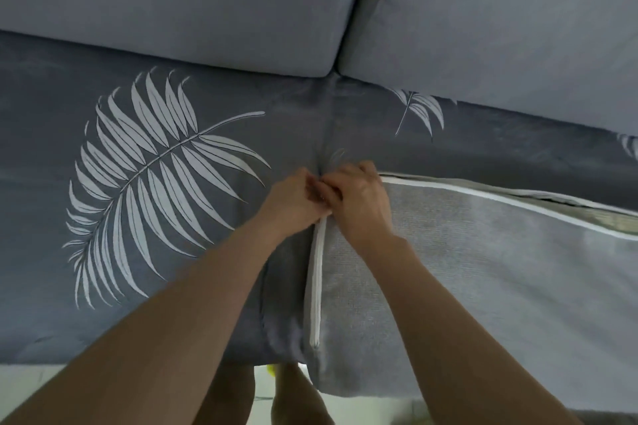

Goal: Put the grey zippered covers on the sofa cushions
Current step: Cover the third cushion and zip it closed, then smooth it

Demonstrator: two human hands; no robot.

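Note:
A seat cushion in a grey cover [483,269] lies on the right half of the sofa, its underside up. A white zipper [316,283] runs up its left edge, turns the corner and continues along the far edge to the right, where it gapes a little near the frame's right side. My left hand [293,197] and my right hand [355,197] meet at that far-left corner, fingers pinched on the zipper and the cover's edge. The zipper pull is hidden under my fingers.
To the left lies a dark grey seat cushion [155,183] printed with a large white leaf. Two plain grey back cushions [172,0] [511,17] stand behind. A strip of pale floor [34,379] and my legs show at the bottom edge.

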